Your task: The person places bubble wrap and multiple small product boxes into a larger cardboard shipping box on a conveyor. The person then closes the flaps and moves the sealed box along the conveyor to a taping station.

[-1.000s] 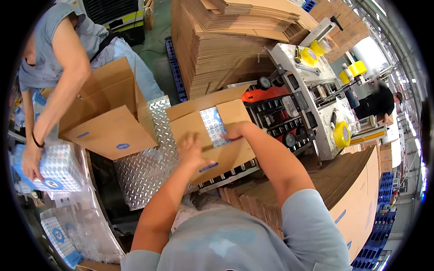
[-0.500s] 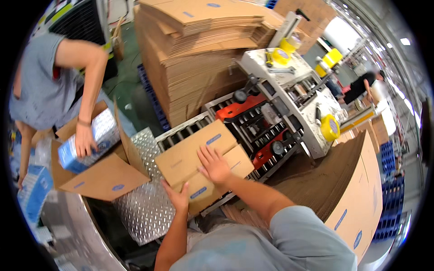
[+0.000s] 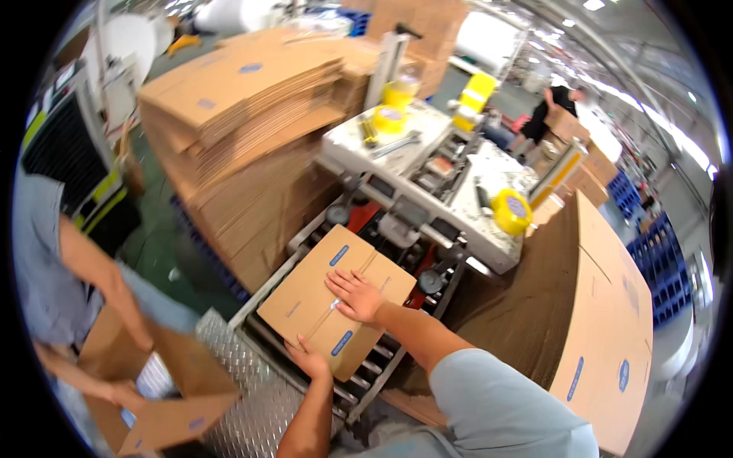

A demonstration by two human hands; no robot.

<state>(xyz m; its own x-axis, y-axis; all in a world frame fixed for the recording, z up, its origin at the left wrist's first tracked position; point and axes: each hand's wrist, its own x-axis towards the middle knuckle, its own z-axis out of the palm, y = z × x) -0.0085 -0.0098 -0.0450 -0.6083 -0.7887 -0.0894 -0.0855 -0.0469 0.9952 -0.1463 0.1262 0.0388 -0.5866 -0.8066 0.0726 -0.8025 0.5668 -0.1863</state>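
While the right hand (image 3: 357, 295) lay flat atop the carton (image 3: 314, 298) and the left hand (image 3: 309, 359), apart, touched its near-left side, the carton beneath them seemed stiff, probably weighty, best held low at opposite sides.

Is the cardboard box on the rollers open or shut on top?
Shut: the box has both top flaps folded flat, meeting along the middle, with the right hand on top.

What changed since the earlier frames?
The carton, open earlier, now has its flaps folded down and sits farther along the rollers, toward the machine. The right hand now lies on top; the left hand is at its left edge. A co-worker's arms now reach into another, open carton. The wrench and yellow tape rolls stayed on the machine.
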